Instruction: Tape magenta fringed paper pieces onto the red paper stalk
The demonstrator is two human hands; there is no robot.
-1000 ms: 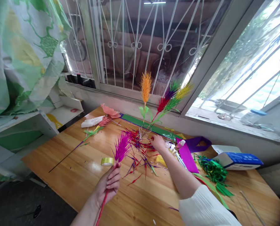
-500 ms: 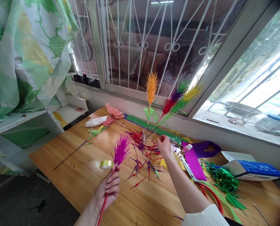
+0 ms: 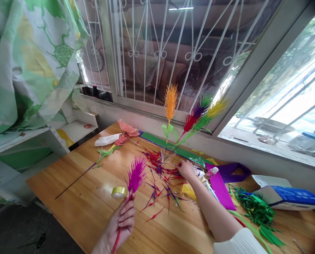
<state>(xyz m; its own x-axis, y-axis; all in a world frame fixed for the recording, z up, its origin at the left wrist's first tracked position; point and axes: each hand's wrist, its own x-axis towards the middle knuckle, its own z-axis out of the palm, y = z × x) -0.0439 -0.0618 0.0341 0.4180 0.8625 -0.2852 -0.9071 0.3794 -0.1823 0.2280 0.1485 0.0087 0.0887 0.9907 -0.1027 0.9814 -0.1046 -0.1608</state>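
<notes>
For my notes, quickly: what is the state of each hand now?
Left hand: closed around red stem of magenta paper feather-flower.
Right hand: on scattered coloured paper slivers; grip cannot be told.

the right hand [image 3: 185, 168], lifted a moment ago, has dropped back onto the scattered paper strips [image 3: 160, 173] by the vase.

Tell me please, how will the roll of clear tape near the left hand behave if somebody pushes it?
The tape roll lies flat on the wooden table, so a push would probably slide it rather than roll it. It looks thin and hollow, so it is likely light. If tipped onto its edge it might roll toward the left hand.
</notes>
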